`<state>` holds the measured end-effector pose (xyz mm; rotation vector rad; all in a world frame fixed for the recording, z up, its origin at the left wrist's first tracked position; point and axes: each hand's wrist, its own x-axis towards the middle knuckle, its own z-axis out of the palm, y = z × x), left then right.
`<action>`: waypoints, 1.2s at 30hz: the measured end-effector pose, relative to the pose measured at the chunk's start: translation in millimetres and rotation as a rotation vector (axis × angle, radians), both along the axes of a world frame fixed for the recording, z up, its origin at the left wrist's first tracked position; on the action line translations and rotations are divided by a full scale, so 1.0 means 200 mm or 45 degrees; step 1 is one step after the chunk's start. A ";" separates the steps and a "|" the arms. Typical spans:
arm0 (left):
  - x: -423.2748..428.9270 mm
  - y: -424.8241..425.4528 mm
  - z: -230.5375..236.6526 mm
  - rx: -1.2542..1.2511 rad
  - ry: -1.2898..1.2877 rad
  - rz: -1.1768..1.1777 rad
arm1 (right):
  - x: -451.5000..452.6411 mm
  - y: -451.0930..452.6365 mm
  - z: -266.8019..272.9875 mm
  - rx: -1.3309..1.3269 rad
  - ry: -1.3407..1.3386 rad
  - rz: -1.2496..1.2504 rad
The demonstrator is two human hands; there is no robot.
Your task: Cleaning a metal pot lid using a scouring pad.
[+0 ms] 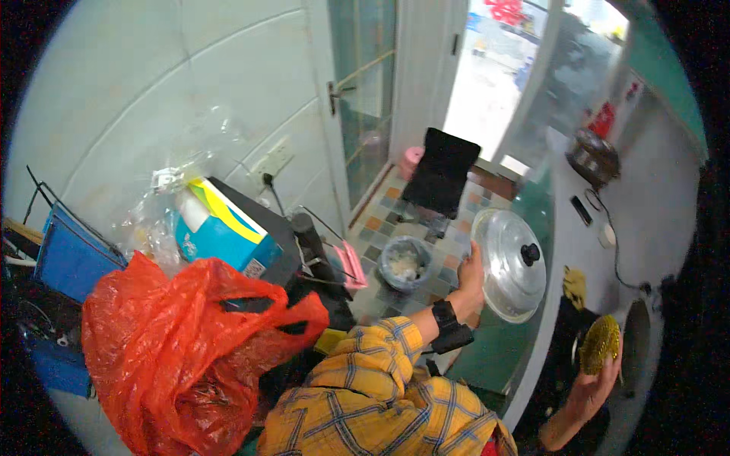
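Note:
My left hand (471,278) grips the rim of a round aluminium pot lid (506,279) with a black knob. The lid is tilted, its domed top facing the counter, and it hangs beside the counter's front edge. A black band with a small black box is strapped to my left wrist. In my right hand (597,383), over the counter, is a gold-coloured mesh scouring pad (600,344). Lid and pad are well apart. Below the right hand is a dark, glossy surface, probably a cooktop (562,347); a yellowish cloth (575,288) lies at its far end.
On the grey counter (644,194) are a dark pot (593,159), a cable and small items. A lined waste bin (406,265) stands on the tiled floor near a black mat-like panel (442,171). At left are a red plastic bag (177,353) and a blue box (222,239).

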<state>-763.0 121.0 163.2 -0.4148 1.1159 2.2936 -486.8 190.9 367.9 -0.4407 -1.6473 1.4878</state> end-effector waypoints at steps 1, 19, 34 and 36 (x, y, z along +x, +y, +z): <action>-0.07 -0.04 -0.02 -0.076 -0.016 0.005 | -0.14 0.01 -0.03 -0.026 -0.008 0.083; -0.83 -0.66 0.20 -0.196 0.445 0.733 | -2.13 0.73 -0.55 -0.625 -0.269 0.813; -0.76 -0.88 -0.11 -0.260 -0.093 1.458 | -3.14 0.29 -0.89 -0.670 -0.711 1.570; -0.77 -0.88 -0.10 -0.325 -0.248 1.469 | -3.20 0.16 -0.89 -0.639 -0.770 1.684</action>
